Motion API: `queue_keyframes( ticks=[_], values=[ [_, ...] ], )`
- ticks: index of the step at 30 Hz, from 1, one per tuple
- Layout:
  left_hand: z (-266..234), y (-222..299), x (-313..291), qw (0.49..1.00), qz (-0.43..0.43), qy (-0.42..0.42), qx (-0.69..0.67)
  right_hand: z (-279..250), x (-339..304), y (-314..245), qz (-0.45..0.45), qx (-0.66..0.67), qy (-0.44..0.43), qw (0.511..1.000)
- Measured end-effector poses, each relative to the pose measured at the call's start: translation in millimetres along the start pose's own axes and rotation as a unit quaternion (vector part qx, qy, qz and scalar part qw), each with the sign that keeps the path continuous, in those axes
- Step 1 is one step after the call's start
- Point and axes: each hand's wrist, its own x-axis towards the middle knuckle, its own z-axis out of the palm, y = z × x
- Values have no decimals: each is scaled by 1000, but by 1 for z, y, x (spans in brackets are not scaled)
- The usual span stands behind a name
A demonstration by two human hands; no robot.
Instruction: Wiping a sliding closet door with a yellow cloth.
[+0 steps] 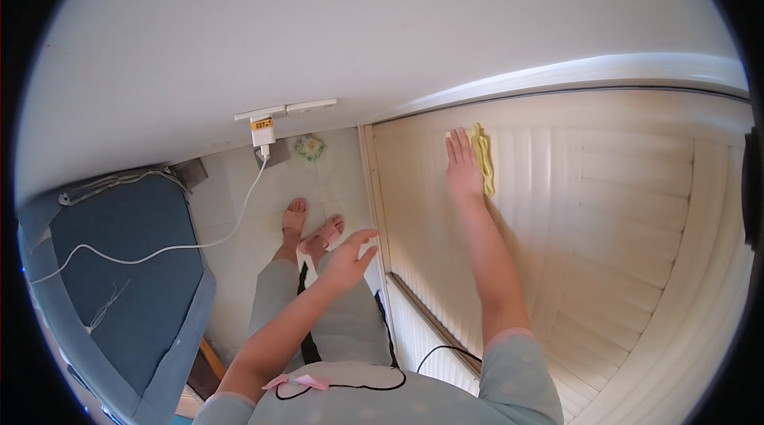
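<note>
My right hand [464, 168] presses a folded yellow cloth [484, 156] against the upper part of a cream louvred door [621, 194]. Its fingers lie straight over the cloth's left side, and the crumpled right edge shows beyond them. In front of my body, my left hand [350, 260] hangs in the air beside the door's frame edge [371, 186]. Nothing is in it; its thumb and fingers are apart.
A white charger [262, 132] sits in a wall socket strip [306, 106], its white cable [171, 248] crossing a blue padded piece of furniture [131, 266] at left. A green-and-white packet [309, 147] lies on the tiled floor beyond my pink slippers [325, 231].
</note>
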Motion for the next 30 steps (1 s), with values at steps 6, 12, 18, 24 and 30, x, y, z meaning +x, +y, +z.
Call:
queue_keyframes(
  ticks=[6, 12, 18, 24, 30],
  values=[
    [-28, -66, -18, 996, -61, 28, -57, 49, -126, -51, 0, 174, 17, 985],
    [8, -62, -10, 996, -42, -22, -75, 55, -248, -61, -133, -49, -77, 987],
    [31, -37, -6, 995, -37, -81, -40, -36, -142, 97, 183, 34, 168, 968],
    [34, -43, -4, 995, -8, -42, -91, -145, -102, 209, 361, -101, 332, 866],
    [26, -60, -10, 994, -26, -5, -106, -71, -15, 114, 194, 69, 293, 934]
  ],
)
